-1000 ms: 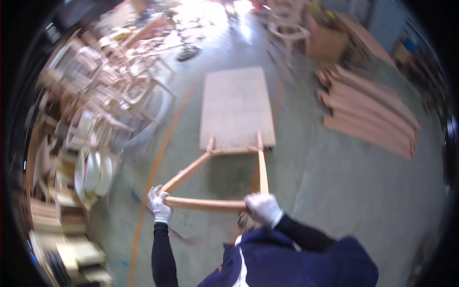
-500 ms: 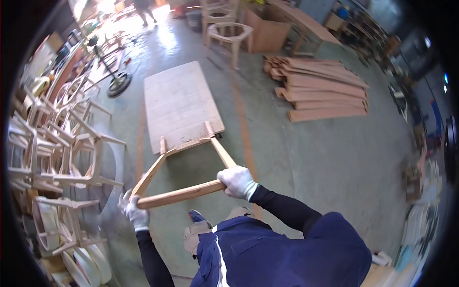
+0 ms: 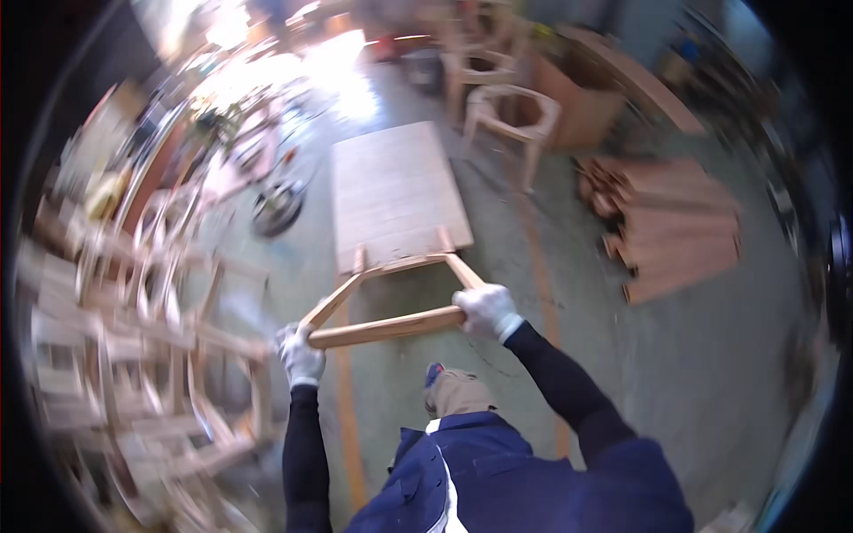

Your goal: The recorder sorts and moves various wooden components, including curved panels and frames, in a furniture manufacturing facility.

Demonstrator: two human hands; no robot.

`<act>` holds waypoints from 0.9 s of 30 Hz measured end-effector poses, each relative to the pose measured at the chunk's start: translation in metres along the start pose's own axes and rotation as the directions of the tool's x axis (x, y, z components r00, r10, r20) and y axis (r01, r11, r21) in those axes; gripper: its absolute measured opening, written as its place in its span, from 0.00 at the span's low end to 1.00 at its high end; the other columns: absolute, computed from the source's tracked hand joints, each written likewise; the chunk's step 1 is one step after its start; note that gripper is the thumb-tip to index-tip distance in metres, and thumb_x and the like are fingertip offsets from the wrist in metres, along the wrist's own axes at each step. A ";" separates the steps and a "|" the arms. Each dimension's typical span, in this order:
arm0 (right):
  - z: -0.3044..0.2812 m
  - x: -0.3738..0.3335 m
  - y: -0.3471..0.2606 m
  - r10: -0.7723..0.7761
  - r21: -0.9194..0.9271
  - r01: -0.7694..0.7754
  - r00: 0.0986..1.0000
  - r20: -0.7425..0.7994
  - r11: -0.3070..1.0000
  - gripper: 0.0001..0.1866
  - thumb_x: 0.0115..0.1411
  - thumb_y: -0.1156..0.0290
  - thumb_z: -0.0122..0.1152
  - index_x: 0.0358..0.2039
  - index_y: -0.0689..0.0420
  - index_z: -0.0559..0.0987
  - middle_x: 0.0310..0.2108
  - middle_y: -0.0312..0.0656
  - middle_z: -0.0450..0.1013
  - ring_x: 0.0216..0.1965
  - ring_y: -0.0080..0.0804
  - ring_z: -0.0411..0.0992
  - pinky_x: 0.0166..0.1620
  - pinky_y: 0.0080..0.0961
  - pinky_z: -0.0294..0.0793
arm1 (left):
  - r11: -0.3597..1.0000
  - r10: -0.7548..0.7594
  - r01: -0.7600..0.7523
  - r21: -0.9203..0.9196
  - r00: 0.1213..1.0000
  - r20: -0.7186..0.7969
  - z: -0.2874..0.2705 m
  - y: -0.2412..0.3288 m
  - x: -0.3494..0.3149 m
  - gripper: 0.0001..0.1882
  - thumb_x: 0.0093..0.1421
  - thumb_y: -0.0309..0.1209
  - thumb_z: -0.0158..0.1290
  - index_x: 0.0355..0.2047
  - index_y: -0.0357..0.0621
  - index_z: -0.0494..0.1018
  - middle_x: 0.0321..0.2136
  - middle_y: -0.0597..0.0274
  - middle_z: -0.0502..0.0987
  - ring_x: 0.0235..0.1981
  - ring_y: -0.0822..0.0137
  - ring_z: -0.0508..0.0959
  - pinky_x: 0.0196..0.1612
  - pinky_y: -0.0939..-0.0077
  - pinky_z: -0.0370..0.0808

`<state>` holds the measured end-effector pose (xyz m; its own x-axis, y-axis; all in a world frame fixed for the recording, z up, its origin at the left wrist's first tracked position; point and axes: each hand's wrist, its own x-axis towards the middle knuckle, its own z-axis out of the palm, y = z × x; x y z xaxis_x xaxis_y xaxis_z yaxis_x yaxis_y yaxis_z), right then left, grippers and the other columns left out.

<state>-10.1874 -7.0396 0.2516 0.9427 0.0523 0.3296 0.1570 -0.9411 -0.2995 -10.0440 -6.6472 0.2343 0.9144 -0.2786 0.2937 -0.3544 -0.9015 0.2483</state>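
A flat wooden platform cart [image 3: 400, 195] lies low on the floor ahead of me, with a wooden frame handle [image 3: 386, 328] rising from its near edge. My left hand [image 3: 300, 357], in a white glove, is closed round the left corner of the handle's crossbar. At its other end, my right hand [image 3: 489, 311], gloved the same way, grips the right corner. Nothing stands on the cart's deck. Whatever carries the deck underneath is hidden.
Several stacked wooden chair frames [image 3: 133, 364] crowd the left side, blurred. A round dark base [image 3: 278, 209] stands left of the cart. Beyond it to the right are a chair frame [image 3: 515, 124], a large wooden box [image 3: 582, 102] and a pile of brown boards [image 3: 680, 226].
The room has shifted rightward in view, and the boards and chair frames ahead appear lower and nearer. Both hands keep their hold on the handle, and the cart points straighter ahead.
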 end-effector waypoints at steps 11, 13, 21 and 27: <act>0.085 0.415 0.191 0.146 -0.197 -0.114 0.977 0.158 0.974 0.06 0.42 0.64 0.63 0.24 0.48 0.80 0.22 0.40 0.79 0.30 0.40 0.81 0.36 0.39 0.79 | 0.968 0.158 -0.173 0.180 0.983 0.095 0.136 -0.035 0.441 0.22 0.45 0.35 0.69 0.40 0.45 0.78 0.38 0.53 0.78 0.43 0.47 0.76 0.45 0.53 0.74; 0.130 0.463 0.226 0.140 -0.122 -0.134 0.989 0.040 0.983 0.05 0.42 0.64 0.64 0.21 0.46 0.77 0.18 0.38 0.75 0.23 0.42 0.78 0.25 0.42 0.76 | 0.962 0.269 -0.255 -0.099 0.943 0.194 0.157 -0.038 0.518 0.17 0.46 0.34 0.66 0.37 0.46 0.80 0.32 0.54 0.80 0.34 0.47 0.79 0.39 0.55 0.77; 0.205 0.744 0.351 -0.009 -0.168 0.004 1.000 -0.029 0.986 0.07 0.39 0.66 0.65 0.20 0.46 0.75 0.19 0.39 0.75 0.23 0.41 0.77 0.29 0.38 0.75 | 0.974 0.216 -0.221 0.056 0.973 0.082 0.250 -0.092 0.792 0.09 0.39 0.33 0.62 0.22 0.51 0.75 0.23 0.56 0.78 0.29 0.52 0.80 0.34 0.57 0.76; 0.244 0.925 0.467 -0.068 -0.164 0.070 0.997 0.022 0.984 0.09 0.39 0.64 0.66 0.21 0.48 0.75 0.20 0.40 0.75 0.24 0.42 0.77 0.29 0.39 0.75 | 0.963 0.269 -0.269 0.003 0.962 -0.047 0.322 -0.091 0.969 0.10 0.40 0.35 0.62 0.20 0.52 0.71 0.22 0.58 0.77 0.26 0.55 0.80 0.31 0.59 0.75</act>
<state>-9.1702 -7.3492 0.1979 0.9361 0.1231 0.3295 0.1724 -0.9771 -0.1247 -9.0622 -6.9417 0.1990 0.7750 -0.4954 0.3924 -0.5871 -0.7941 0.1572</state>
